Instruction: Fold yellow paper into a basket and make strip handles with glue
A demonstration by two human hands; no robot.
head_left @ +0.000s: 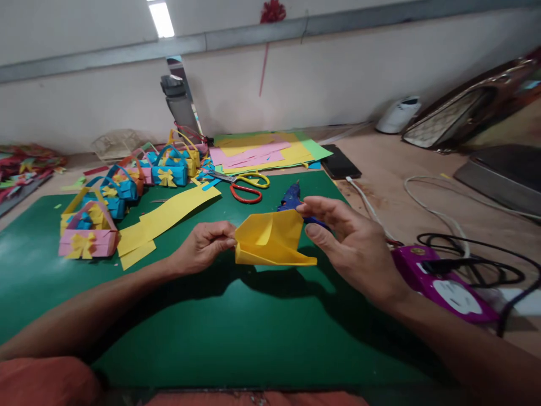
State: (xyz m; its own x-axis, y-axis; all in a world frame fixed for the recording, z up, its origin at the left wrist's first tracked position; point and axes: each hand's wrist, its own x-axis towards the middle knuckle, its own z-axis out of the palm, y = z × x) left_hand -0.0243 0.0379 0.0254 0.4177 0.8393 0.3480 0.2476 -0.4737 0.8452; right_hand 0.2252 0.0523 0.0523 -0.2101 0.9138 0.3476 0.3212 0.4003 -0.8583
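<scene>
A partly folded piece of yellow paper (270, 239) is held up over the green mat (253, 332). My left hand (206, 245) pinches its left end between thumb and fingers. At the paper's right side, my right hand (355, 248) has its thumb and fingers apart; a fingertip is close to the upper right corner, and I cannot tell whether it touches. Just behind the right hand lies a blue glue gun (291, 196), partly hidden by that hand. Scissors (243, 183) with red and yellow handles lie beyond the folded paper.
Small paper baskets (88, 242) with bows stand at the left, beside yellow paper strips (169, 217). Coloured sheets (262, 151) and a phone (340, 162) lie at the back. A purple power strip (443, 287) with cables sits right. A bottle (181, 104) stands by the wall.
</scene>
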